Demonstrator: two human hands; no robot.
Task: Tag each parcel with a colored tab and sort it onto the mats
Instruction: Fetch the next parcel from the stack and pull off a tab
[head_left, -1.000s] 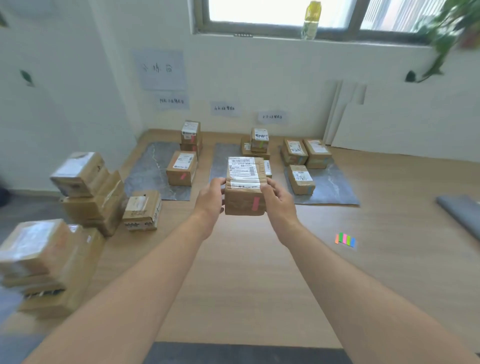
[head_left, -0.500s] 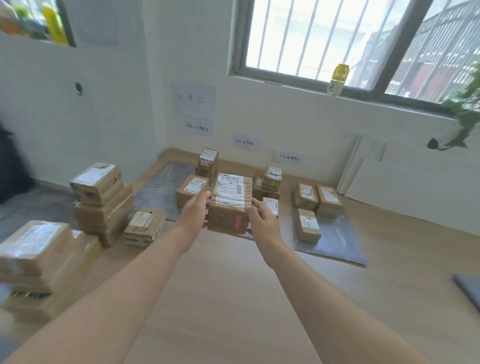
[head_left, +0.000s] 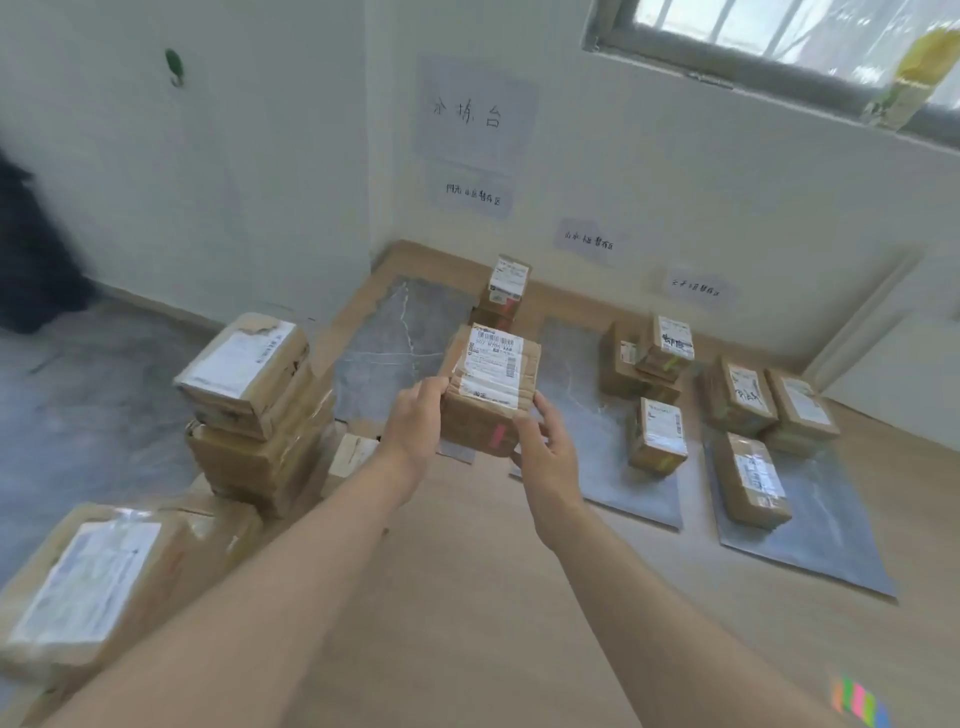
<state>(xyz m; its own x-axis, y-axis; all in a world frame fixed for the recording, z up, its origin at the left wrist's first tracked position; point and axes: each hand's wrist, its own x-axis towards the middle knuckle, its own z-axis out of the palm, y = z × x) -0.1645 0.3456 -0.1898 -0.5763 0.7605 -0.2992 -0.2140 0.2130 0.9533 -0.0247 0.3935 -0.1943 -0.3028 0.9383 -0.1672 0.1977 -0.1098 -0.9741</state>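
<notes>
Held parcel (head_left: 491, 389): a brown carton with a white shipping label on top, carried in both hands above the wooden floor (head_left: 467, 597). In the head view it sat in front of the left mat (head_left: 384, 353), close to the gap between that mat and the middle mat (head_left: 597, 457). A pink tab (head_left: 497, 435) was stuck upright on the carton's near face.

Left hand (head_left: 415, 415): fingers (head_left: 434, 387) curled against the carton's left side, grasping it.

Right hand (head_left: 545, 452): fingers (head_left: 540, 410) spread up along the carton's near right corner, with the thumb under its lower edge, grasping it.

Mats: three grey mats lay side by side on the floor along the far wall. One tall parcel (head_left: 506, 283) stood at the left mat's far right corner. A small pile (head_left: 644, 364) and a single carton (head_left: 657, 434) stood on the middle mat. The right mat (head_left: 821, 545) carried three cartons, two side by side at the back and one nearer.

Unsorted stock: a stack of cartons (head_left: 254, 405) stood left of the mats, and a larger carton (head_left: 104, 582) lay at the near left.

A strip of coloured tabs (head_left: 860, 706) lay on the floor at the lower right, well apart from both hands.

Handwritten paper signs (head_left: 475, 117) were fixed to the wall above the mats
</notes>
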